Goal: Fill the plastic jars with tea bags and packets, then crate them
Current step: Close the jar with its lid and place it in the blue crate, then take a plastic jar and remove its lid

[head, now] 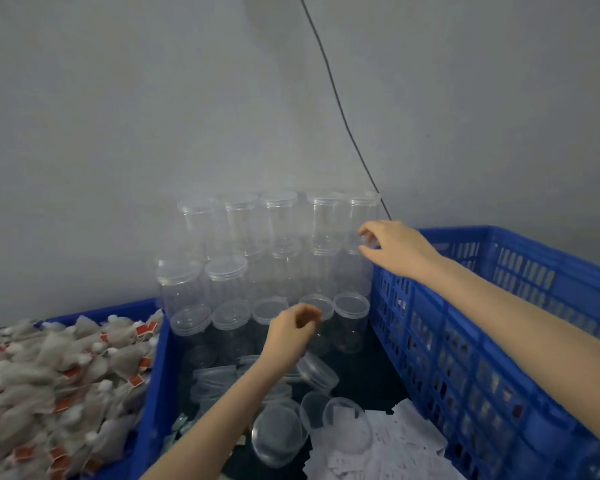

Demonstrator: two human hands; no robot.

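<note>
- Right hand (394, 247) reaches to the top-row clear jar (361, 220), fingers spread.
- Left hand (291, 332) hovers, curled, over lower jars.
- Tea bags (56, 386) fill the left crate (155, 375).

Both forearms are bare, with no sleeve visible. The left hand (289, 332) and the right hand (397, 249) wear no glove, ring or watch.
</note>
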